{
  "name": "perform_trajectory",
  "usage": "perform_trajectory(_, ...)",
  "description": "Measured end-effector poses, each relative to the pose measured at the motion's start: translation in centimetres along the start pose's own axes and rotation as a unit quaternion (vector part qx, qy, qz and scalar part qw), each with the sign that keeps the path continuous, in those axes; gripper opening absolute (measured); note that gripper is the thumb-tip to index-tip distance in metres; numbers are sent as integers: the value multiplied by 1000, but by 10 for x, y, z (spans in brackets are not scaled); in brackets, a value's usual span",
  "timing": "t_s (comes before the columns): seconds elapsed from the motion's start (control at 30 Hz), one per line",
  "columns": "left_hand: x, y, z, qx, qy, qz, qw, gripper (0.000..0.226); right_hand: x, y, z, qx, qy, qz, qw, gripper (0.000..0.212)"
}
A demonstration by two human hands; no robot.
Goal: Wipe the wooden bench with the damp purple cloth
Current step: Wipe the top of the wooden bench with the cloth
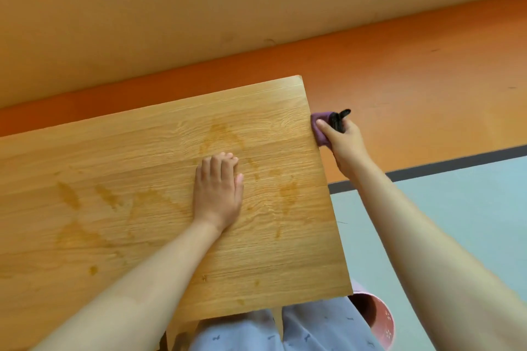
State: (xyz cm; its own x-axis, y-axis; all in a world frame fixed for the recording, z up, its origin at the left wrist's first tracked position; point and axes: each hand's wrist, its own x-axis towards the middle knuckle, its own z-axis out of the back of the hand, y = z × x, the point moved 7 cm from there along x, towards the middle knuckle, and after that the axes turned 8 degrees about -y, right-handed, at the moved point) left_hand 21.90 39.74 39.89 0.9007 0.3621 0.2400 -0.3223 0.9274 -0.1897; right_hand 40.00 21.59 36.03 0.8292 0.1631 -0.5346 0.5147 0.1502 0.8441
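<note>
Person at a light wooden desk [114,157], seen from above through a head-worn camera. The right grip [346,142] is curled round a folded purple cloth [320,131] and presses it against the desk's right end edge, near the far corner, with the thumb lying on the cloth beside the wood. A black object [340,120] juts from the same grip above the cloth; what it is cannot be told. The left grip [218,188] lies palm down on the desk top, holding nothing, fingers together and pointing away from the person, well apart from the cloth. Darker streaks [68,195] mark the wood to the left of that grip and around it. Both forearms are bare. Below the desk's near edge show pale blue patterned trousers [313,328], and just to their right, partly under the near right corner, a pink container [380,319] with small pale marks on its wall. An orange floor [427,80] runs behind the desk to a tan wall [199,8]; on the right a dark stripe [456,164] divides the orange from a pale blue-grey surface [456,222].
</note>
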Motion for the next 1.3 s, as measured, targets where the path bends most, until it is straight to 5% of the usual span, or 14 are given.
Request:
perform_trajectory(0.37,0,4,-4,-24,10,17,1000,30,-4,-9,12,-37,5,-12,999,11)
perform_trajectory(0.63,-1,4,-4,-31,16,16,999,28,81,51,-40,-49,-10,59,997,15)
perform_trajectory(0.83,-2,3,-5,-22,49,20,998,29,100,77,-53,-111,55,90,988,15)
perform_trajectory(1.03,34,22,20,-52,33,-3,998,34,99,130,-52,-294,101,197,930,24)
perform_trajectory(1.3,96,137,7,50,77,120,988,50,96,125,-123,-495,246,224,803,22)
